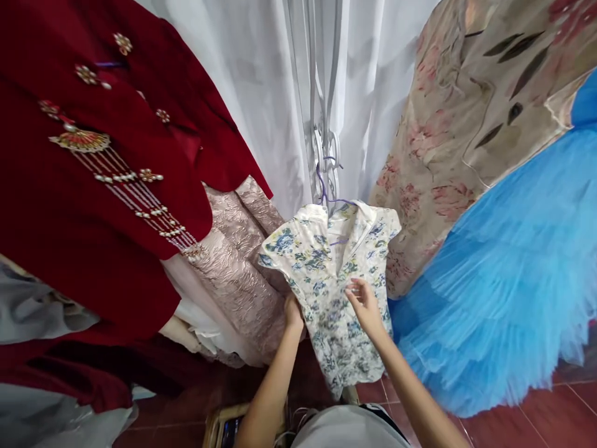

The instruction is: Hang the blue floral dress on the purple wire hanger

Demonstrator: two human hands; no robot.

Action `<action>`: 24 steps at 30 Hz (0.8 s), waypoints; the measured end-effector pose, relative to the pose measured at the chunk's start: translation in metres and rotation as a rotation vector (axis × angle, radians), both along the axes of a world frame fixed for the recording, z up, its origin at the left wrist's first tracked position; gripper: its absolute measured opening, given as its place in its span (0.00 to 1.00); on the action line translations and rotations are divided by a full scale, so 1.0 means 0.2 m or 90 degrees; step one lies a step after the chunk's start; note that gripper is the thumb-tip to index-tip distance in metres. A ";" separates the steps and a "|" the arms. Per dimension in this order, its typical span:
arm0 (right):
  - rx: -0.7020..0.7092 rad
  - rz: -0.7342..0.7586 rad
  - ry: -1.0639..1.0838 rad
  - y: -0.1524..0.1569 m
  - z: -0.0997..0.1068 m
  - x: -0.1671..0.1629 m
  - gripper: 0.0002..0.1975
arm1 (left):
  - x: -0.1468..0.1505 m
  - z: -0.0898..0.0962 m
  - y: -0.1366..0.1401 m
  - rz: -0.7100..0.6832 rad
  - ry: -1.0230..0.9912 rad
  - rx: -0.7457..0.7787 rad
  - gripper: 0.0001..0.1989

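A white short-sleeved blouse (326, 298) with a blue, green and yellow floral print hangs in front of me. Its purple hanger (323, 186) hooks onto white rings above, and the collar falls open at the neck. My left hand (293, 313) grips the blouse's left side edge, with its fingertips partly hidden behind the fabric. Just in front of the chest, below the neck opening, is my right hand (366, 305). Its fingers are loosely bent and apart, with nothing visible between them.
At left hangs a dark red garment (153, 155) with beaded ornaments, beside a pink brocade garment (242, 280). A beige floral garment (433, 149) and a blue tulle skirt (494, 280) are at right. White curtains (247, 74) hang behind; red tiles (545, 410) cover the floor.
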State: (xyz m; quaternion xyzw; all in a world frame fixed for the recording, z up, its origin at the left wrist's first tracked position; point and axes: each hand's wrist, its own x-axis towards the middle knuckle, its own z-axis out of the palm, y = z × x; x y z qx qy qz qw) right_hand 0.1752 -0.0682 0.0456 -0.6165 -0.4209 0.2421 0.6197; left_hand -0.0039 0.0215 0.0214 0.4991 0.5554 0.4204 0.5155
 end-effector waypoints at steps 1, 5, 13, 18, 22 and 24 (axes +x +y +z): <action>-0.019 -0.008 -0.027 0.08 -0.01 0.03 0.25 | -0.03 -0.05 -0.03 0.040 -0.011 -0.013 0.16; -0.135 -0.058 -0.179 0.37 -0.02 0.10 0.24 | -0.02 -0.15 -0.14 0.085 -0.068 -0.022 0.15; -0.179 -0.041 -0.275 0.61 -0.04 0.08 0.13 | 0.35 -0.03 0.05 -0.060 -0.100 0.126 0.16; -0.200 -0.055 -0.319 0.62 -0.08 0.03 0.13 | 0.41 -0.01 0.17 -0.059 -0.003 0.262 0.21; -0.234 -0.065 -0.369 0.61 -0.10 0.04 0.12 | 0.41 -0.04 0.20 -0.067 0.042 0.302 0.23; -0.250 -0.059 -0.402 0.61 -0.10 0.06 0.12 | 0.42 -0.06 0.20 -0.067 0.053 0.314 0.25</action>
